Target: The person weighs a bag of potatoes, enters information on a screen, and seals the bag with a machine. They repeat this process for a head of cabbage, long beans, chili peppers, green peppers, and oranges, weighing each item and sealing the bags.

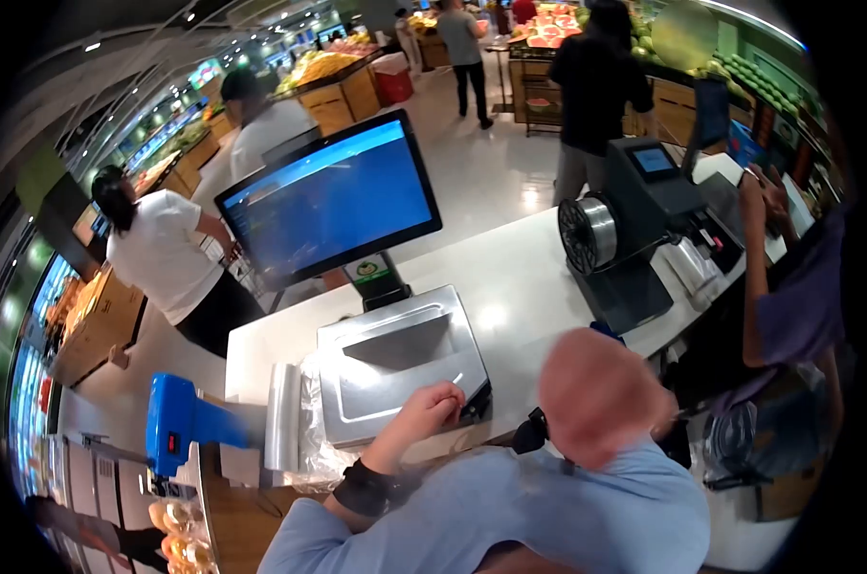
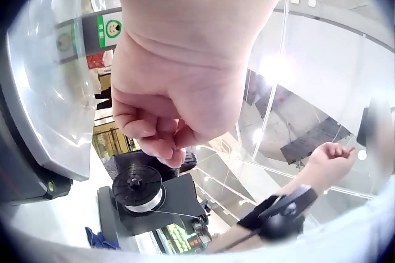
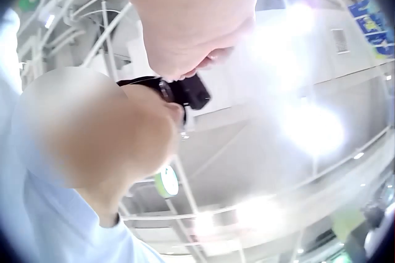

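Observation:
My left hand point(image 1: 438, 407) is held over the front edge of a steel-topped weighing scale point(image 1: 357, 330). Its fingers point(image 2: 162, 139) hang loosely curled with nothing between them. The scale's tilted screen point(image 1: 333, 201) stands behind the platform. My right hand point(image 2: 330, 161) is raised high, its fingers loosely bent. In the right wrist view, this hand overlaps a small black head-worn device point(image 3: 194, 93); no held thing shows. The head view has a blurred rounded patch over the raised right arm.
Left of the scale stand a plastic bag roll point(image 1: 282, 416) and a blue device point(image 1: 180, 426). A dark machine point(image 1: 658, 172) with a spool point(image 1: 589, 234) occupies the white counter's point(image 1: 510, 287) right side. Another person point(image 1: 797, 297) is at the right. Shoppers and fruit stands lie beyond.

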{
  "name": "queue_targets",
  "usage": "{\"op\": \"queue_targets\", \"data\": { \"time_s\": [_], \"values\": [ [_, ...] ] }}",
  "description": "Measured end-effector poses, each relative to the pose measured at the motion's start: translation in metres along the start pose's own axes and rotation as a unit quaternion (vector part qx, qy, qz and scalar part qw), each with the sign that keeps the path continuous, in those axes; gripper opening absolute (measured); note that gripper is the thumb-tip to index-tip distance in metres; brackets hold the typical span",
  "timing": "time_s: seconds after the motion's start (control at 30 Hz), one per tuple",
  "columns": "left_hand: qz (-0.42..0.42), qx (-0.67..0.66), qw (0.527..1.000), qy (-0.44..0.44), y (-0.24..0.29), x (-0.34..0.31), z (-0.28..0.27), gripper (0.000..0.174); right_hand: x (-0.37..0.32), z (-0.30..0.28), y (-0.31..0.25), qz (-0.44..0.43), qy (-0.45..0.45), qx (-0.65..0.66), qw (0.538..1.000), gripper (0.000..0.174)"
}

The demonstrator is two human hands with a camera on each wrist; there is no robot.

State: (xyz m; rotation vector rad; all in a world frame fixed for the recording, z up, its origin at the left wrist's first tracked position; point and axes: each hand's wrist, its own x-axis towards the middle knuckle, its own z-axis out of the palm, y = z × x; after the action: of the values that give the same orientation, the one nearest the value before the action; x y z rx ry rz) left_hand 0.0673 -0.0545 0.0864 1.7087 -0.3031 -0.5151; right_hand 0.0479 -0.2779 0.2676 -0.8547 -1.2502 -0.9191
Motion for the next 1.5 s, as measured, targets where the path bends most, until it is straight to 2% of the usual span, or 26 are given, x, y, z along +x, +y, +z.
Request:
{"op": "queue_targets", "data": {
  "time_s": [0.03, 0.07, 0.1, 0.13, 0.17, 0.33, 0.4, 0.47, 0.5, 0.73, 0.83, 0.9, 1.0, 1.33, 1.5],
  "values": [
    [0.008, -0.004, 1.000, 0.004, 0.001, -0.002, 0.001, 0.014, 0.021, -0.014, -0.007, -0.047, -0.103, 0.106, 0.988, 0.010],
    [0.015, -0.007, 1.000, 0.003, 0.003, -0.003, 0.002, 0.013, 0.021, 0.014, -0.010, -0.165, 0.079, 0.091, 0.979, 0.008],
    [0.020, -0.008, 1.000, 0.008, 0.006, -0.005, 0.004, 0.013, 0.041, 0.028, -0.026, -0.106, 0.145, -0.019, 0.984, 0.012],
    [0.018, -0.006, 1.000, 0.010, 0.006, -0.006, 0.004, 0.013, 0.057, 0.045, -0.026, -0.139, 0.216, 0.058, 0.965, 0.011],
    [0.022, -0.017, 0.999, 0.023, 0.005, -0.008, 0.004, 0.013, 0.056, 0.026, -0.036, -0.144, 0.170, 0.047, 0.974, 0.012],
    [0.000, -0.046, 0.996, 0.079, -0.001, -0.028, 0.000, 0.014, 0.081, 0.033, -0.019, -0.181, 0.186, -0.031, 0.965, 0.012],
    [-0.038, -0.018, 0.993, 0.109, 0.012, -0.039, 0.003, 0.014, 0.084, 0.035, -0.015, -0.179, 0.191, -0.049, 0.964, 0.012],
    [0.049, -0.027, 0.991, 0.124, 0.008, -0.047, 0.004, 0.013, 0.083, 0.037, -0.010, -0.173, 0.194, -0.057, 0.964, 0.011],
    [0.052, -0.016, 0.989, 0.137, 0.011, -0.051, 0.005, 0.013, 0.083, 0.038, -0.009, -0.170, 0.195, -0.056, 0.964, 0.011],
    [0.074, 0.024, 0.983, 0.167, 0.015, -0.068, 0.009, 0.014, 0.085, 0.048, -0.002, -0.156, 0.195, -0.056, 0.967, 0.011],
    [0.056, 0.020, 0.982, 0.178, 0.011, -0.069, 0.009, 0.015, 0.087, 0.052, -0.002, -0.159, 0.192, -0.054, 0.967, 0.011],
    [0.020, -0.045, 0.984, 0.171, -0.002, -0.068, 0.007, 0.015, 0.089, 0.053, -0.001, -0.158, 0.195, -0.050, 0.967, 0.011],
    [0.019, -0.063, 0.983, 0.174, -0.004, -0.072, 0.006, 0.015, 0.091, 0.055, -0.002, -0.159, 0.198, -0.048, 0.966, 0.011],
    [0.012, -0.072, 0.979, 0.191, -0.011, -0.080, 0.005, 0.015, 0.095, 0.064, 0.001, -0.155, 0.200, -0.040, 0.967, 0.011],
    [0.009, -0.036, 0.977, 0.210, -0.002, -0.087, 0.001, 0.015, 0.098, 0.069, 0.006, -0.154, 0.200, -0.041, 0.967, 0.011]
  ]
}}
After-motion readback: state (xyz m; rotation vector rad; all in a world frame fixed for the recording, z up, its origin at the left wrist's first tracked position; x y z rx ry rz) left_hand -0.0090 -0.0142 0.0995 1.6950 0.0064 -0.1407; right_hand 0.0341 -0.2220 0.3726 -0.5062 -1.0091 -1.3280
